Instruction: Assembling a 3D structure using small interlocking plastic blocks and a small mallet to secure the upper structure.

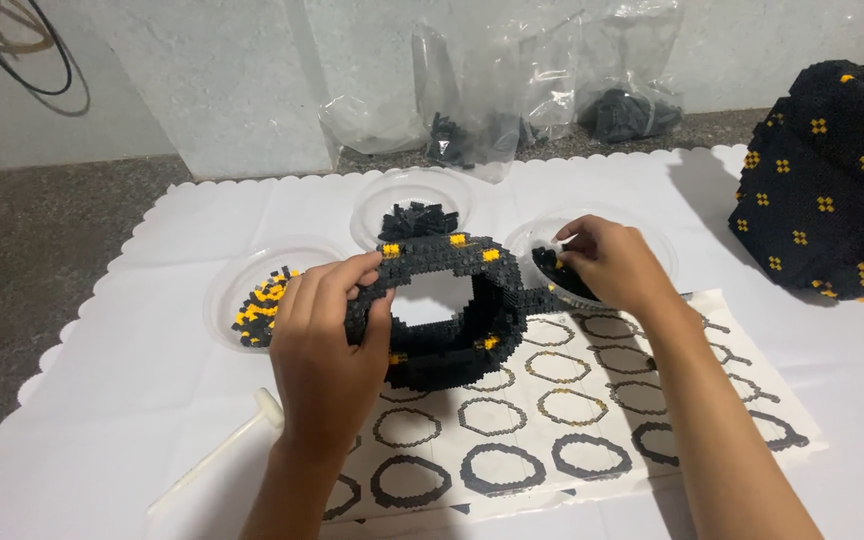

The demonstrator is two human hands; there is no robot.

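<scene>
A black ring built of small bricks with a few yellow ones (452,310) stands upright on a printed sheet of ring diagrams (572,410). My left hand (327,345) grips the ring's left side, thumb on the inner edge. My right hand (612,265) reaches into a clear round dish (652,240) of black bricks at the right, its fingertips pinched among the pieces; whether it holds a brick is hidden.
A clear dish of black and yellow bricks (262,300) sits at the left, another with black bricks (412,215) behind the ring. A white plastic tool (222,455) lies near the front. A large black and yellow built block (827,185) stands at right. Plastic bags (512,90) lean on the wall.
</scene>
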